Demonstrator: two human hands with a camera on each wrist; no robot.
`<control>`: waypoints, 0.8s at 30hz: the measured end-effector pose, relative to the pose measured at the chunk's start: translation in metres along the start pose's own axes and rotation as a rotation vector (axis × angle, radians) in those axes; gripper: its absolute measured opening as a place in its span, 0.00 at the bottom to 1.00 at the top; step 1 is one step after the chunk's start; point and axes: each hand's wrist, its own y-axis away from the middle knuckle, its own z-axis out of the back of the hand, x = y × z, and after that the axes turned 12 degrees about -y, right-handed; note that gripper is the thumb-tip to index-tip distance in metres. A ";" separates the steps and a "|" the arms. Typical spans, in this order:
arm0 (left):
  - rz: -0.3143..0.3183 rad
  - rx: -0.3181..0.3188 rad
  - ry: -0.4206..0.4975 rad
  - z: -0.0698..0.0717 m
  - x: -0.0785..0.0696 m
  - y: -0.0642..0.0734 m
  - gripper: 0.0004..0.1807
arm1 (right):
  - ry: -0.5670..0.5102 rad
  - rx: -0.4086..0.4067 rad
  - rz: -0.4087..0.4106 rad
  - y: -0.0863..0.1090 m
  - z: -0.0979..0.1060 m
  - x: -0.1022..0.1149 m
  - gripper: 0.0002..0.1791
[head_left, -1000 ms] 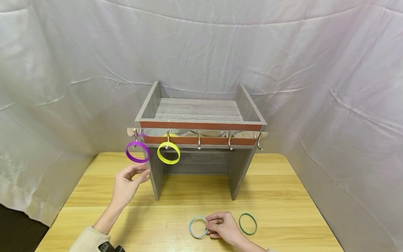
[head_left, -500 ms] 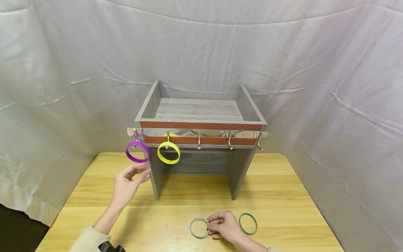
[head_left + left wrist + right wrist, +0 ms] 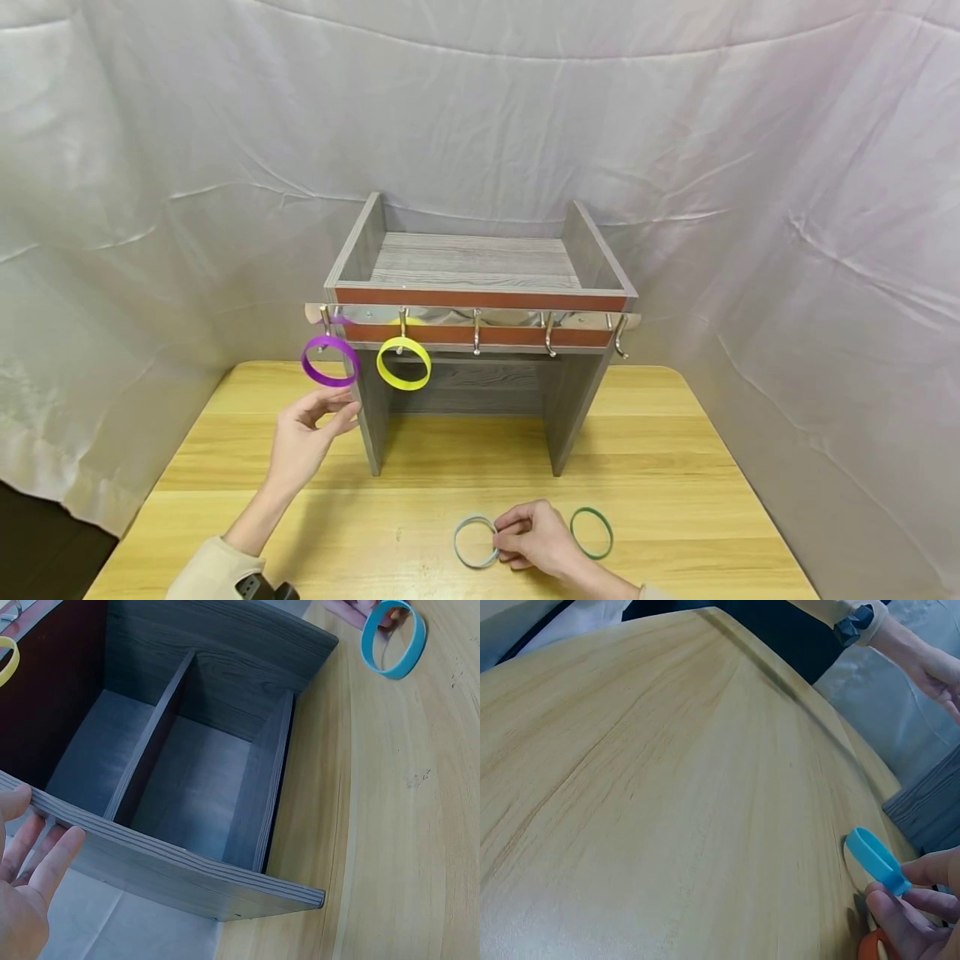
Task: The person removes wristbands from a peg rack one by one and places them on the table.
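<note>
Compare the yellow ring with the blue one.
Colour: the yellow ring is bright yellow, the blue ring light blue.
Support: the yellow ring hangs on a metal hook; the blue ring is pinched in the right hand.
Place: the yellow ring is at the front of the shelf, the blue ring nearer the person.
Shared: both are round, closed bands.

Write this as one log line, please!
left hand: touching rack side | right hand: pinching blue ring | hanging: purple ring, yellow ring

Bench (image 3: pixel 675 467) looks like smooth, slightly glossy wood, shelf's (image 3: pixel 474 258) matt grey woodgrain, hooks (image 3: pixel 476 332) are shiny metal, bands (image 3: pixel 406 666) smooth rubbery plastic, curtain (image 3: pixel 480 125) kinda satiny cloth.
</note>
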 end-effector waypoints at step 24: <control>0.006 -0.003 0.002 0.000 0.000 0.000 0.12 | -0.006 -0.060 0.228 -0.007 0.002 0.057 0.16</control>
